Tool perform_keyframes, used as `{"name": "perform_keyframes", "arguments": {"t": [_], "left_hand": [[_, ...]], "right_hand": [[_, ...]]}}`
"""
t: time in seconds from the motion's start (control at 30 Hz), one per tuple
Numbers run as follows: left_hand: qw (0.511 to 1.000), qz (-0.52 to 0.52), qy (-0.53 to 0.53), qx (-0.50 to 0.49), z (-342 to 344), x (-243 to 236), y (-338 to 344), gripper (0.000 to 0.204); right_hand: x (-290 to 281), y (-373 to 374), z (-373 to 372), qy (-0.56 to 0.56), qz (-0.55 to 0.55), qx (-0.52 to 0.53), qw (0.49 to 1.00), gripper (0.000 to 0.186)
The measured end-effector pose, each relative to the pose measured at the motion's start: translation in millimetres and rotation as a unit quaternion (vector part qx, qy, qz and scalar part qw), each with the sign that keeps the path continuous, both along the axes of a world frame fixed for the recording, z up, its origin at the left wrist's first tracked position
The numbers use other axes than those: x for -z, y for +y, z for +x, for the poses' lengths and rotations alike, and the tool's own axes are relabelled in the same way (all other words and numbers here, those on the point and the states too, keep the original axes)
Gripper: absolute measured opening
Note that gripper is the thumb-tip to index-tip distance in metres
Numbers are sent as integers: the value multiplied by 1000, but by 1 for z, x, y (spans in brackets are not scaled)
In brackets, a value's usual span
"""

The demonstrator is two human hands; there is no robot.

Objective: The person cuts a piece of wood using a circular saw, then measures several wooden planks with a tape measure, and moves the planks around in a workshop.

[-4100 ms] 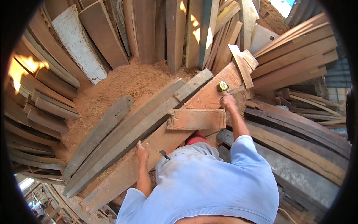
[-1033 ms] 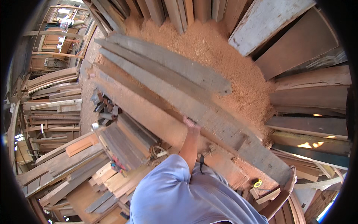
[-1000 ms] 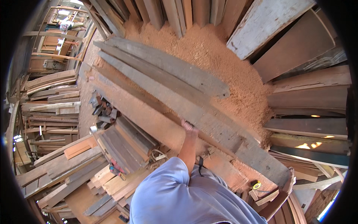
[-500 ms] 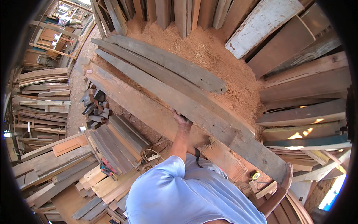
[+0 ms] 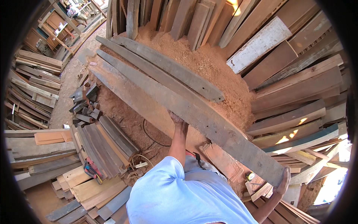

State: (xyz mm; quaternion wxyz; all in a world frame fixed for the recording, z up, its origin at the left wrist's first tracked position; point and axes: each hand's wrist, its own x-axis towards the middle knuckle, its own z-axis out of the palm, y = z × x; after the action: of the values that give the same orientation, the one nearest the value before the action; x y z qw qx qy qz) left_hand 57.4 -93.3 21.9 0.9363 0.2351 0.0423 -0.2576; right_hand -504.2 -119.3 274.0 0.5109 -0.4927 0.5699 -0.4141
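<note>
A long grey weathered plank (image 5: 220,128) runs slantwise from the upper left to the lower right in front of me. My left hand (image 5: 178,118) grips its near edge around the middle, with some of the fingers hidden by the wood. At the plank's lower right end, my right hand (image 5: 284,182) is closed around the end. Just beyond lies a second grey plank (image 5: 149,69), partly covered by the held one. A third grey plank (image 5: 175,69) with holes near its end lies farther out. Beneath them is a wide brownish board (image 5: 138,100).
Reddish sawdust (image 5: 231,91) heaps beyond the planks. Boards (image 5: 294,87) lean in a fan around the far and right sides. Stacked boards (image 5: 106,140) and dark offcuts (image 5: 85,104) lie at left, with red-handled pliers (image 5: 92,170). A tape measure (image 5: 250,176) sits near my right forearm.
The view has turned slightly. Both hands keep their hold on the plank, which now overlaps the second plank more closely.
</note>
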Motion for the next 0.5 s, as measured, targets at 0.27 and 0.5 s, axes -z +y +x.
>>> {"name": "perform_keyframes", "arguments": {"t": [0.27, 0.5], "left_hand": [[984, 5, 120, 130, -12, -1, 9, 81], [966, 89, 171, 172, -49, 23, 22, 85]], "right_hand": [[9, 3, 7, 4, -19, 23, 1000, 34], [67, -3, -7, 22, 12, 69, 997, 52]]}}
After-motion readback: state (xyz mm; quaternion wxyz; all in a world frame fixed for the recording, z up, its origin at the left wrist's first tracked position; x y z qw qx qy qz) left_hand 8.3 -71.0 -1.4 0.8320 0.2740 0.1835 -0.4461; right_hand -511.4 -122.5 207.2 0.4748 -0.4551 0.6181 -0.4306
